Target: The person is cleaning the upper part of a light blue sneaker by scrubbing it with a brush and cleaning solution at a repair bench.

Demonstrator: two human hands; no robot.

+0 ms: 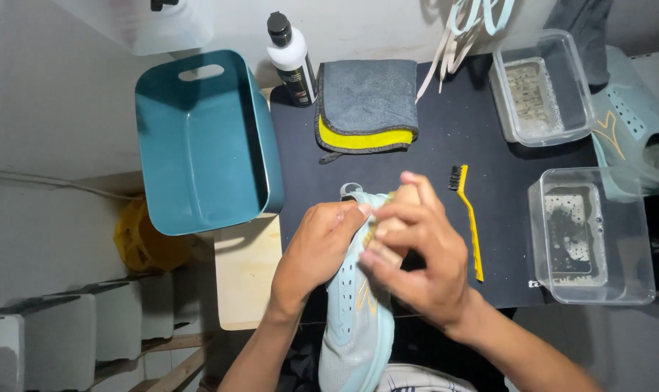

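My left hand point(316, 250) grips the pale blue sneaker point(358, 319) near its collar, fingers wrapped tight so the shoe stays steady, toe toward me, heel loop pointing at the black mat point(445, 131). My right hand point(416, 247) is closed around something tan, a wooden-backed brush I think, though my fingers hide most of it, pressed against the shoe's upper just beside my left fingertips. The sneaker hangs over the near edge of the surface, half above my lap, which gives me room to turn it. To the right, the thin yellow brush point(469, 218) lies close, within reach. Two clear tubs of sudsy water point(598, 239) sit further right, near the mat's edge. The folded grey and yellow cloth point(365, 105) and the bottle point(291, 58) stand well back; the teal basin point(198, 138) fills the left.
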